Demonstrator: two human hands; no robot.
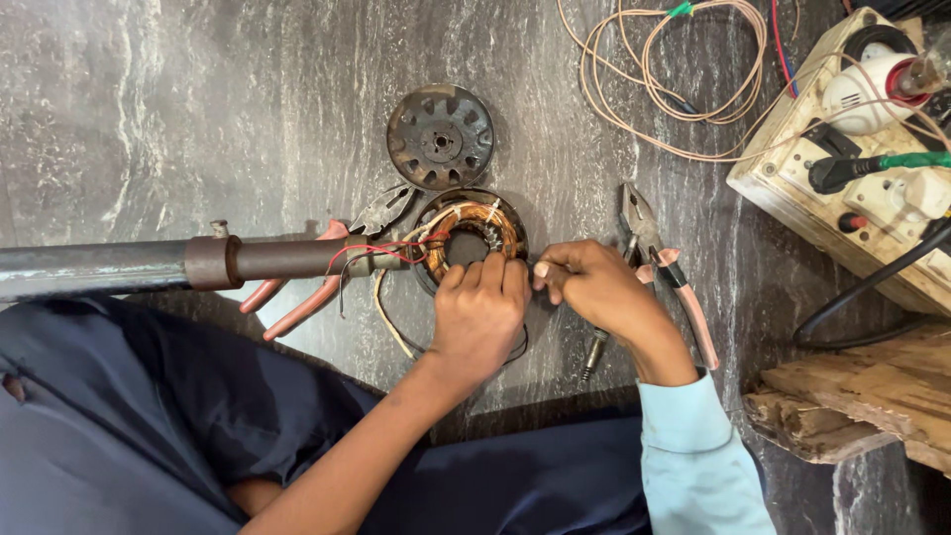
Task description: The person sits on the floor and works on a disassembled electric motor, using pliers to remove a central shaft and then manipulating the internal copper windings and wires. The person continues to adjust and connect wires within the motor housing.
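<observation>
I observed the wound stator (474,233), a ring of copper coils, lying flat on the dark stone floor (198,119), directly ahead of both hands. It sat at the end of a long metal pipe (149,266) whose long axis ran left to right across the view, with red and white leads (381,250) trailing from the joint. The left hand (480,312) was the nearer: its fingers (490,277) were curled down over the near rim of the stator, closed on it, palm facing the floor. The right hand (594,287) lay just beside it to the right, fingers (555,269) pinched together at the stator's right edge; I could not tell whether they held a wire. The right wrist rested across the combination pliers (659,263). A second pair of pliers (327,272) lay under the pipe, and a perforated round cover (440,136) lay just beyond the stator.
</observation>
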